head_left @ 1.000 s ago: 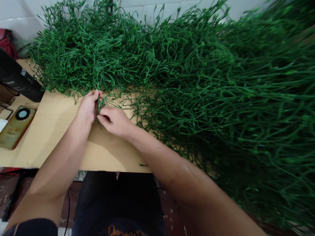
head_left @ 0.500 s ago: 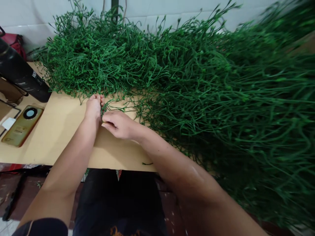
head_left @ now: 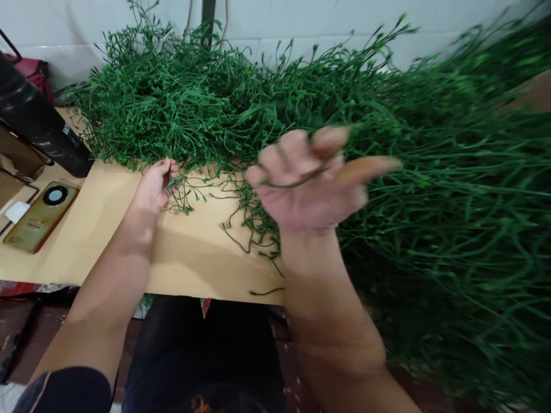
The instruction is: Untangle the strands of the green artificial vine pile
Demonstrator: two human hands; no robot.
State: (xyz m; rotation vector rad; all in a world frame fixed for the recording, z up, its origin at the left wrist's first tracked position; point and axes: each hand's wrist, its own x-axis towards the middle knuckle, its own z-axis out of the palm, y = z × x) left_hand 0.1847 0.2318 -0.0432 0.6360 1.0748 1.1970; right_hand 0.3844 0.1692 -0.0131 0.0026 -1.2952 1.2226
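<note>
Slender green stems (head_left: 163, 109) with forked, bud-like tips are lying in a tangled heap, too many to count, beyond and right of the left hand (head_left: 155, 184), which is pinching one small bunch (head_left: 185, 198). The right hand (head_left: 310, 189), blurred, is spreading thumb and forefinger; one stem (head_left: 286, 185) is crossing its palm, whether gripped I cannot tell. One phone (head_left: 41, 221) is lying leftward.

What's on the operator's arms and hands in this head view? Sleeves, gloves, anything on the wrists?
The left hand and right hand are ungloved, with no watch or bracelet visible. The left sleeve is short and dark navy or black, with a thin tan line. No right sleeve is in view. Motion blur hides fine detail on the right fingers.
</note>
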